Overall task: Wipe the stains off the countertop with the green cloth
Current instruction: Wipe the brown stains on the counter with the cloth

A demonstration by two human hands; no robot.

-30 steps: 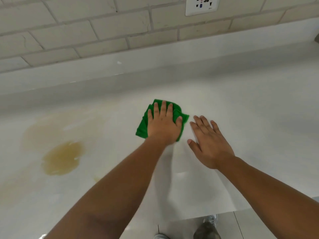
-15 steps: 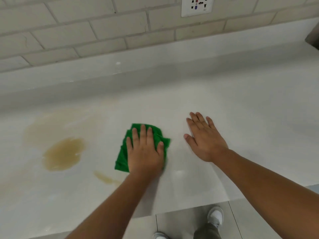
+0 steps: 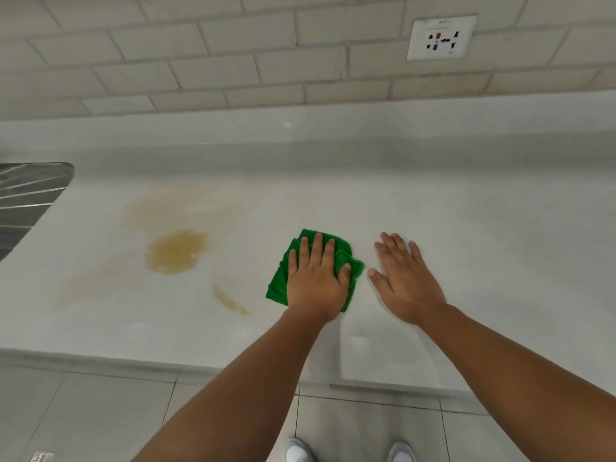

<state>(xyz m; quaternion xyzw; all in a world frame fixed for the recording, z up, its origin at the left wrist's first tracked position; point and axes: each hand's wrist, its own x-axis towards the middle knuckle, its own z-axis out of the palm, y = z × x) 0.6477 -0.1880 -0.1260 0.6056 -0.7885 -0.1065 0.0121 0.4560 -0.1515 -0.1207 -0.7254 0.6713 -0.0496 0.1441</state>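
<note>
The left hand is lying flat on the green cloth. Its fingers are straight and a little apart, and it is pressing the cloth down on the countertop. The right hand is resting flat on the bare top just beside the cloth. Its fingers are spread and it is holding nothing.

A second ago the cloth was sitting further back, next to the right hand. Then it was sliding toward the front edge, close to the little streak. Now it is sitting near the right hand again. So the hand seems to be rubbing back and forth over one patch.

The mess is lying to the left of the cloth. The little streak is near it but not touching. The brown puddle is further left and is looking just the same as before. Pale smears are spreading around it. I think most of the job is still waiting, and the cloth needs to be going left next.

Further out, a shiny sink board is showing at the far left. A wall socket is sitting on the tiled wall. Two shoes are standing on the floor.
</note>
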